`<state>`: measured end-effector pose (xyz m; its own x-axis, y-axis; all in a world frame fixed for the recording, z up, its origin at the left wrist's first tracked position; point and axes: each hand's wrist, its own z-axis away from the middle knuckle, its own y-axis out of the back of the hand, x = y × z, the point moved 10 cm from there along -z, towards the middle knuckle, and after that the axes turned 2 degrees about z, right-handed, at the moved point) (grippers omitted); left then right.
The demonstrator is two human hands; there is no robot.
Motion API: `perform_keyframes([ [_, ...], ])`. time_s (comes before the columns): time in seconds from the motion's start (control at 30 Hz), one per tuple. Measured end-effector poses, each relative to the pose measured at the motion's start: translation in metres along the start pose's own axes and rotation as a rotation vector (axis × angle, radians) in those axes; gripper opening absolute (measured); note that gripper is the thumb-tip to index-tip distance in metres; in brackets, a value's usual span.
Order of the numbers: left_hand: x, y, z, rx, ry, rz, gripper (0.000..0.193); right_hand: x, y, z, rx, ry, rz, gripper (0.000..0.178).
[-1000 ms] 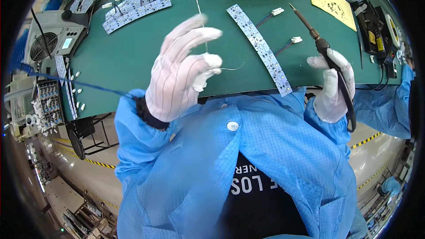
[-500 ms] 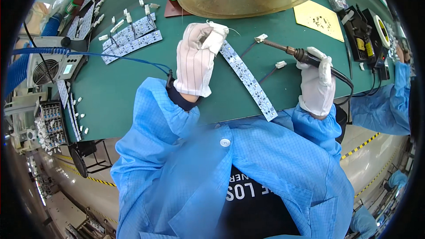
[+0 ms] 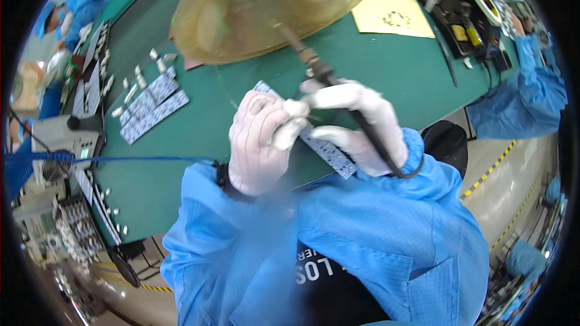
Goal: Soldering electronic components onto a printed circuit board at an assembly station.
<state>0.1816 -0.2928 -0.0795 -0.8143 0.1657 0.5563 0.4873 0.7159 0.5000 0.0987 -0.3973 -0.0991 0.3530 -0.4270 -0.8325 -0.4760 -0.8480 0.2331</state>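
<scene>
My left hand (image 3: 263,142), in a white striped glove with a dark wrist band, is closed, its fingertips pinching a thin solder wire (image 3: 226,87). Beside it my right hand (image 3: 362,124), also gloved, holds a soldering iron (image 3: 323,72) in the crook of its thumb. The iron's tip points up and away, in front of the hood. Thumb and forefinger of that hand reach out to the left fingertips; whether they touch the wire is blurred. Beneath both hands lies a narrow white circuit board strip (image 3: 331,156), partly covered. Its white connectors are mostly hidden.
A yellowish clear fume hood (image 3: 205,30) hangs over the green table (image 3: 187,190). Further board strips (image 3: 154,118) with white connectors lie left. A yellow sheet (image 3: 393,15) bears dark specks. A soldering stand (image 3: 456,27) is far right. Co-workers' sleeves (image 3: 519,96) show at both sides.
My right hand has moved left to my left hand, and the iron's tip has swung from the white connector up and away. My left hand has come nearer to me. The whole view has shifted.
</scene>
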Motion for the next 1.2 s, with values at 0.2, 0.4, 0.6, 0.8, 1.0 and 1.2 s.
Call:
perform_keyframes([
  [0.2,-0.008,0.003,0.000,-0.050,0.095,-0.058,0.018,-0.008,0.025,-0.005,0.128,0.002,0.218,0.022],
  [0.4,-0.034,0.011,0.006,-0.042,0.216,-0.127,0.019,0.013,0.060,0.015,0.265,-0.226,-0.034,0.012],
  [0.6,-0.040,0.015,0.006,0.038,0.262,-0.079,0.013,0.007,0.080,0.029,0.268,-0.260,0.139,0.066],
  [0.8,-0.058,0.014,0.012,0.038,0.426,0.031,0.009,0.003,0.101,0.034,0.473,-0.118,0.134,0.051],
  [1.0,-0.041,0.018,0.006,0.037,0.196,-0.014,0.018,0.065,0.094,0.052,0.746,-0.428,-0.570,0.046],
  [1.2,-0.053,0.022,0.009,0.093,0.345,0.112,0.013,0.086,0.090,0.055,0.747,-0.495,-0.664,0.050],
])
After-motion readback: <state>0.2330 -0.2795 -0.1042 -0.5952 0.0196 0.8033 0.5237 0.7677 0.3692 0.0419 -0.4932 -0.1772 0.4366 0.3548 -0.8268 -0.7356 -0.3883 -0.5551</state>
